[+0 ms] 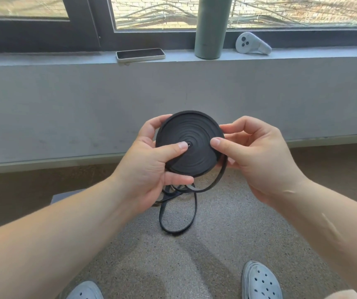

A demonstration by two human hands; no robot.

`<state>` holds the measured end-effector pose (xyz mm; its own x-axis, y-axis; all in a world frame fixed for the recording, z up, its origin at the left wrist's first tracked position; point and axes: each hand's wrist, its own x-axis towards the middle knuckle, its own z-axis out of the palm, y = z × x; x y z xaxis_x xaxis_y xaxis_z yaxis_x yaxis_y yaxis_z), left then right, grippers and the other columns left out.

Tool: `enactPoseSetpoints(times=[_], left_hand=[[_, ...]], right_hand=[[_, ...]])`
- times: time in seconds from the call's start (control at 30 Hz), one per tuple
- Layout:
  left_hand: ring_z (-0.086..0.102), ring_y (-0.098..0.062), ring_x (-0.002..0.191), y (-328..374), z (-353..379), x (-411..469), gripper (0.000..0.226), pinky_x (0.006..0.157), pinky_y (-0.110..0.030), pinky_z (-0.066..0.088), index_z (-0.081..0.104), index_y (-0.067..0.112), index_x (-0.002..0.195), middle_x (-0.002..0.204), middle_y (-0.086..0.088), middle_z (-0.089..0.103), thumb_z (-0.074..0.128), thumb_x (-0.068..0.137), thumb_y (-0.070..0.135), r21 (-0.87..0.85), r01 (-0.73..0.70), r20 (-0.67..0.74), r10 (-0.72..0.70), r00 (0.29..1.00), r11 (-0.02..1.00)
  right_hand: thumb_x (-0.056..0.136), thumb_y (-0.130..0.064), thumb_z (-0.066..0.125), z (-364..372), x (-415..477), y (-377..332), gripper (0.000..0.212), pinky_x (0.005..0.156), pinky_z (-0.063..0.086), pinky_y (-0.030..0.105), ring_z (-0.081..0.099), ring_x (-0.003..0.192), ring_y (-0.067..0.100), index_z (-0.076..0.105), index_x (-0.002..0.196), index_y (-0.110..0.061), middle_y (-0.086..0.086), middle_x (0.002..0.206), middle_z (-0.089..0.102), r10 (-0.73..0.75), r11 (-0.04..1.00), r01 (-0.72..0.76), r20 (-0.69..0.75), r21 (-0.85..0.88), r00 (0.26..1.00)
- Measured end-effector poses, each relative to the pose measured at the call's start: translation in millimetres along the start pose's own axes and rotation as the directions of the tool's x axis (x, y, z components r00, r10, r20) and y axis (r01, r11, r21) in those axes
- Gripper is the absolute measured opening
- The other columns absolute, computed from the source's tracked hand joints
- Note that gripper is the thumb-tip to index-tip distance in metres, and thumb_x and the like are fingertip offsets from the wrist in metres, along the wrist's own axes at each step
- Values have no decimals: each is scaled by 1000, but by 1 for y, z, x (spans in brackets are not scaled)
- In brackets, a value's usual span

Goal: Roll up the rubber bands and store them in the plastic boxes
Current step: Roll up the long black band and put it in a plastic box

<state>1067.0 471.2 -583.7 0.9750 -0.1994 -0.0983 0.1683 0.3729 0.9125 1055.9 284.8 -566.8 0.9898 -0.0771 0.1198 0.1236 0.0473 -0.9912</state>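
A black rubber band is wound into a flat round coil (194,134), held up in front of me. My left hand (151,167) grips the coil from the left, thumb pressed near its centre and fingers behind. My right hand (257,156) pinches the coil's right edge, thumb on its face. The unrolled tail of the band (178,212) hangs below the coil in loose loops down to the floor. No plastic box is in view.
A low grey wall and window ledge (65,59) run across ahead. On the ledge lie a phone (140,54), a tall green bottle (211,29) and a white controller (252,44). Speckled floor (194,266) lies below, with my two grey clogs (261,283) at the bottom.
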Motion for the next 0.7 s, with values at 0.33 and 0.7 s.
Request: enactPoseSetpoints(times=[0.33, 0.7], left_hand=[[66, -20, 70, 17, -7, 8, 23, 54, -29, 56, 74, 14, 85, 85, -8, 71, 57, 100, 20, 265, 25, 26, -33, 999, 964], [73, -22, 98, 15, -6, 9, 40, 85, -33, 59, 68, 16, 123, 108, -8, 76, 67, 88, -4, 438, -83, 254, -35, 967, 895]], right_hand=[[82, 4, 75, -21, 8, -3, 21, 52, 42, 18, 61, 57, 7, 65, 81, -15, -2, 68, 72, 29, 991, -4, 179, -137, 983], [80, 6, 74, -21, 10, -2, 15, 62, 54, 22, 70, 67, 15, 70, 85, -8, 5, 74, 73, 52, 990, -6, 317, -143, 947]])
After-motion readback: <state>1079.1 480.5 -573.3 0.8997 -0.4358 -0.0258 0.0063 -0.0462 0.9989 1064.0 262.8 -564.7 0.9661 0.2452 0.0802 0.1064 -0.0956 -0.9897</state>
